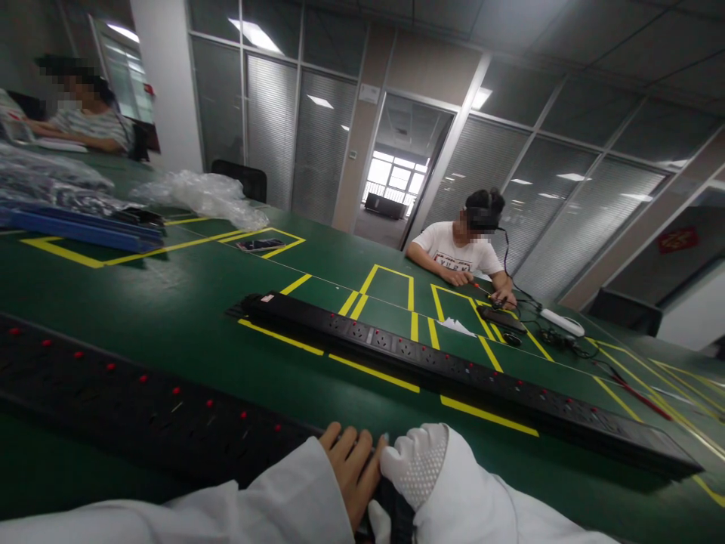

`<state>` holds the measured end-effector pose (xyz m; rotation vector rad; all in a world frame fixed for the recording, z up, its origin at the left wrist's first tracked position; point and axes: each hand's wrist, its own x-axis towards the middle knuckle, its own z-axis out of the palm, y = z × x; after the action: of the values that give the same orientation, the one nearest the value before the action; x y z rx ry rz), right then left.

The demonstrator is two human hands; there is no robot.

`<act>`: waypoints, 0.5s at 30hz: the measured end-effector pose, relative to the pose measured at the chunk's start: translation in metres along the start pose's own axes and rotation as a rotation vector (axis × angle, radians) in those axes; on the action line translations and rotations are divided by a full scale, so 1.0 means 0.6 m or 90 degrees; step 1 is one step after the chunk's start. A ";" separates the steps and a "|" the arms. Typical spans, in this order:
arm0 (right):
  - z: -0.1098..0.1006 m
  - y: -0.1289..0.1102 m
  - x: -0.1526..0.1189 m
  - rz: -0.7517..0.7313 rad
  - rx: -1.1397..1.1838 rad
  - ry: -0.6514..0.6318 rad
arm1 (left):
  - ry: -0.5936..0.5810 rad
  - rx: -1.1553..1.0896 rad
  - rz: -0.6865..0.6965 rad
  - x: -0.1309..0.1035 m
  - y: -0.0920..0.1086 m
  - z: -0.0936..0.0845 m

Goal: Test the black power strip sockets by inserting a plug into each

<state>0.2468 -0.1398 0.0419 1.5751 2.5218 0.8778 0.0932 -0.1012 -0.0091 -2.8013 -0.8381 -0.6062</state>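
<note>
Closely, the palm-down left hand (354, 470) adjoins the curled, gloved right hand (418, 462).

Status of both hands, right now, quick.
Left hand: bare, fingers bent slightly, close against the gloved one; its grip cannot be told.
Right hand: gloved, fingers curled; whether it grips the black object below cannot be told.
</note>
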 end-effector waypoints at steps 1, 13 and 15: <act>0.000 0.000 0.000 0.000 0.000 0.001 | -0.009 0.000 0.004 0.000 0.000 -0.002; 0.000 0.000 -0.002 0.003 0.010 -0.024 | -0.040 0.007 -0.008 -0.001 0.000 -0.003; 0.000 -0.001 -0.001 0.004 0.012 -0.030 | -0.008 0.013 -0.001 -0.003 0.000 0.003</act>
<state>0.2468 -0.1407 0.0417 1.5916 2.5023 0.8097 0.0925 -0.1012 -0.0115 -2.7899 -0.8444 -0.5776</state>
